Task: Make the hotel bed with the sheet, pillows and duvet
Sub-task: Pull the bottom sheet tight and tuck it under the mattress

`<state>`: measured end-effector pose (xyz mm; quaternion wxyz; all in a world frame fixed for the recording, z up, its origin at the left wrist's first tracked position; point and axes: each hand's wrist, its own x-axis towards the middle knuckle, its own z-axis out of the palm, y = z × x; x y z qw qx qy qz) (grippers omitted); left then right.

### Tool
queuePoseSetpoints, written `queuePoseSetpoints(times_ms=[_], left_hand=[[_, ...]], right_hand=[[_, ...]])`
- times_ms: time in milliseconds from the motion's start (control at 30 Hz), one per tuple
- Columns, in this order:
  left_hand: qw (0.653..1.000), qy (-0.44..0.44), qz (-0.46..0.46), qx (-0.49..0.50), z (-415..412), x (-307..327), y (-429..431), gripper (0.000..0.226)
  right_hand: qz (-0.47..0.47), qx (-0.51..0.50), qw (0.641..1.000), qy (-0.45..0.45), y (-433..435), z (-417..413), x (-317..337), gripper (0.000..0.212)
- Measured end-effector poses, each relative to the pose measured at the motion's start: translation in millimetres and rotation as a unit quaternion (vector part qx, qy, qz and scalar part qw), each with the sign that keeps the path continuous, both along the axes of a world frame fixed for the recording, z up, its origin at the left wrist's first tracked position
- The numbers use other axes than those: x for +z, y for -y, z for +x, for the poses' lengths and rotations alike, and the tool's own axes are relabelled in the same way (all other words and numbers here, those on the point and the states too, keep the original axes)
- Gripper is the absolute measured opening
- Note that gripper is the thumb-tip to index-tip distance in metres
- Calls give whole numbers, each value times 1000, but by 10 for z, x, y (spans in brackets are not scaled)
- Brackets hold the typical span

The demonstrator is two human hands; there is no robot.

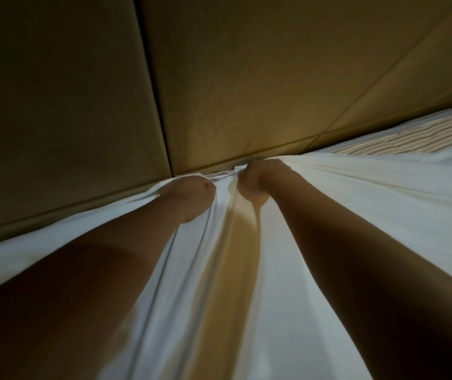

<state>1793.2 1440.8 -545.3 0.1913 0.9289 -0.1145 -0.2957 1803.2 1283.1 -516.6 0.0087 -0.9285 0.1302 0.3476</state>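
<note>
Gripping white fabric sheet [384, 193] in both fists, left hand [191, 197] beside right hand [257, 182] | edge meets padded tan headboard [233, 91], length runs toward us | striped mattress [411, 135] bare rightward, nearest our right hand

Both hands [189, 196] [255, 179] grip the white sheet [219, 270].

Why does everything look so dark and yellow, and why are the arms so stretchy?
Head view: dim, warm light tints the padded headboard and the sheet; the wide lens stretches the forearms toward the left hand and right hand.
</note>
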Motion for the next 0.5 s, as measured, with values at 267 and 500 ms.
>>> queuePoseSetpoints(times_ms=[267,500], left_hand=[[988,-125,-62,59,62,-18,6,44],[970,-189,-121,88,90,-17,-6,48]], right_hand=[[35,-40,998,-24,-95,118,-31,34],[48,-77,996,-25,-86,81,-81,35]])
